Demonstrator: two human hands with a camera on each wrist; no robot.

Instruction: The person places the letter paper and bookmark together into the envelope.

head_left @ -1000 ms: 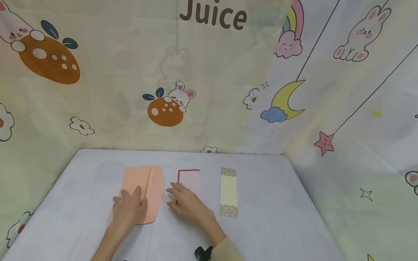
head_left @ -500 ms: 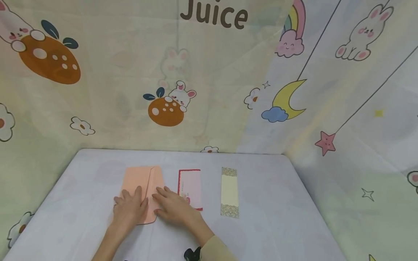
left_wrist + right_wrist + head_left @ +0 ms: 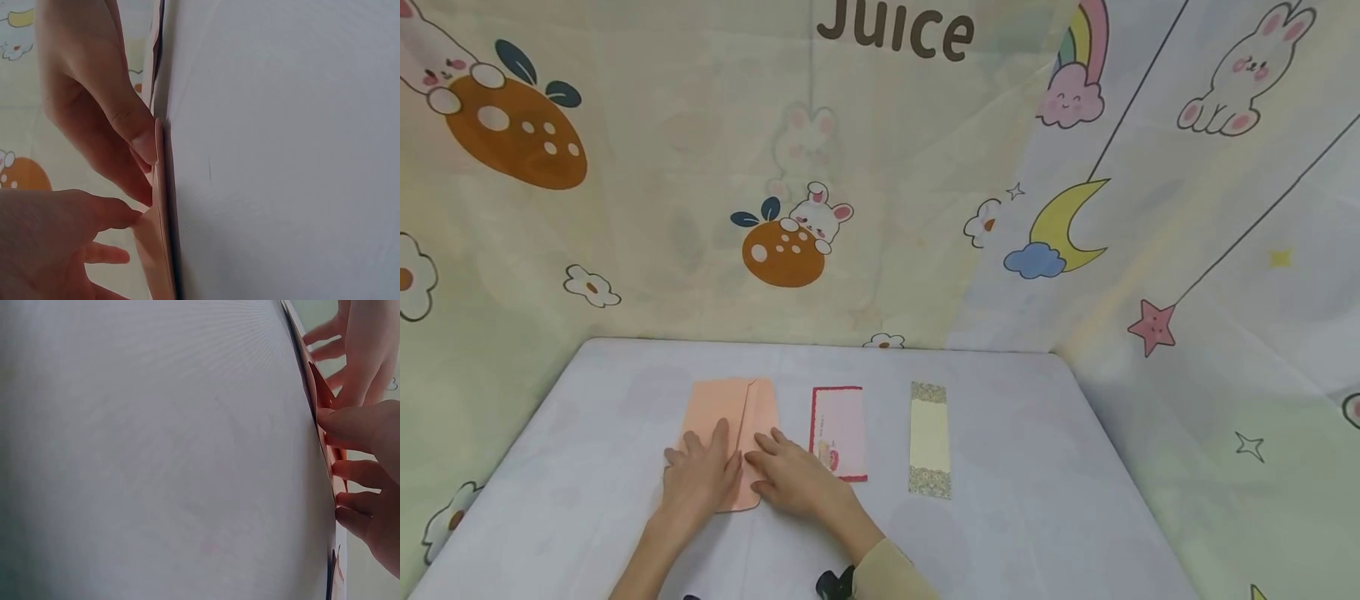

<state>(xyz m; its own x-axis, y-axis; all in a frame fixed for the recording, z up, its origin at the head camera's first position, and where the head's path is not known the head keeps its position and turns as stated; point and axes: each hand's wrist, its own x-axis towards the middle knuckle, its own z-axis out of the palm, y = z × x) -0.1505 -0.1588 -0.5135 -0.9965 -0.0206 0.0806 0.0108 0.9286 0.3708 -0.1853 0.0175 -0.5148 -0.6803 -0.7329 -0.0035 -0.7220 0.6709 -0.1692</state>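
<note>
A peach paper envelope lies flat on the table, its flap to the right, with a seam running down it. My left hand rests on the envelope's left part with fingers spread. On the flap side my right hand presses with its fingertips, the thumb near the lower edge. In the left wrist view the envelope appears edge-on, with fingertips of both hands touching it. The right wrist view shows my right hand against the envelope's edge, and my left hand beyond.
A pink card with a red border lies just right of my right hand. Farther right is a cream strip with glittery ends. The white table meets printed fabric at its back edge.
My right hand has moved left from over the pink card onto the envelope's flap, uncovering the card. The left hand stays in place on the envelope. The head view shifts slightly.
</note>
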